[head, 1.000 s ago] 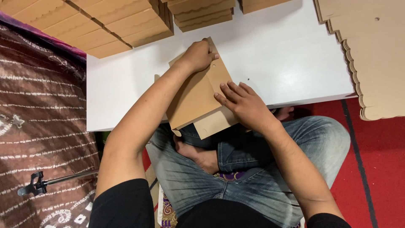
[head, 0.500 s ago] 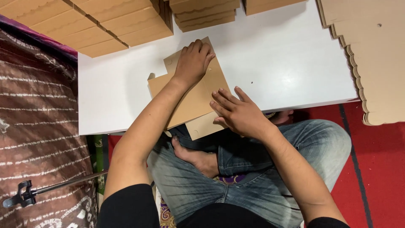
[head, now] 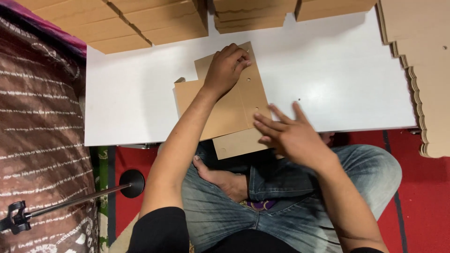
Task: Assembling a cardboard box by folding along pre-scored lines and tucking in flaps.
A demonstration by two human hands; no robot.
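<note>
A flat brown cardboard blank (head: pixel 229 110) lies on a white table (head: pixel 337 79), its lower flap overhanging the table's near edge above the seated person's lap. The left hand (head: pixel 226 69) presses its far end with fingers curled; the right hand (head: pixel 290 133), fingers spread wide, rests at its near right edge. Bare table lies open to the right, hemmed by cardboard stacks (head: pixel 154 23) behind and a layered pile (head: pixel 422 61) at right. Half a second earlier, the right hand sat lower, below the table's edge.
</note>
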